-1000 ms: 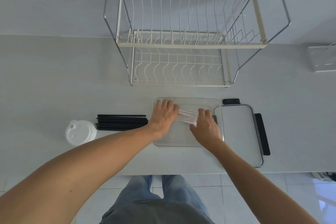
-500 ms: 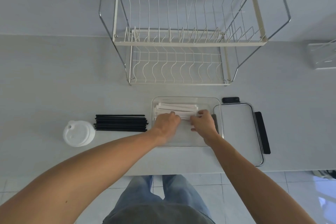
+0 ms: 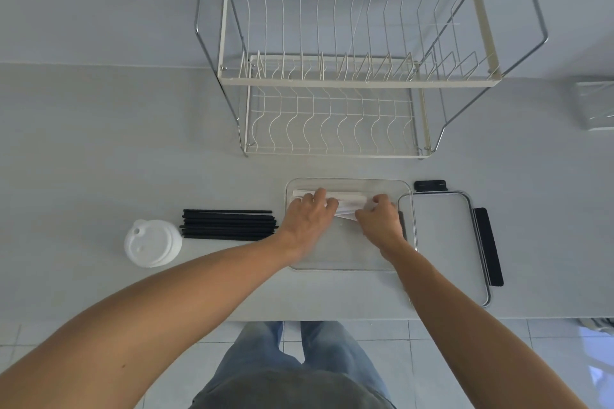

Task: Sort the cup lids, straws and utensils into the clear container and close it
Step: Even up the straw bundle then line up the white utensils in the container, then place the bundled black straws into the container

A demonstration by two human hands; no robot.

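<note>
Cup lids (image 3: 153, 242) sat stacked on the table (image 3: 83, 149), well left of the clear container (image 3: 345, 262), not yet sorted. Black straws (image 3: 229, 224) lay in a bundle between the lids and the container, just beside its left wall, also still outside. Left hand (image 3: 307, 219) was inside the container, fingers curled down on the white wrapped utensils (image 3: 347, 201) along its far side; looked like pressing or pinching them, exact grip hard to tell. Right hand (image 3: 378, 222) was at the bundle's right end, fingers curled round it, gripping. So utensils were in and being tidied: roughly a third done by my read. Container lid (image 3: 442, 242) with black clips lay flat just right of the container, overlapping its right rim, not on. Left to do: straws, lids, closing. Dish rack (image 3: 349, 76) stood behind the container, empty.
</note>
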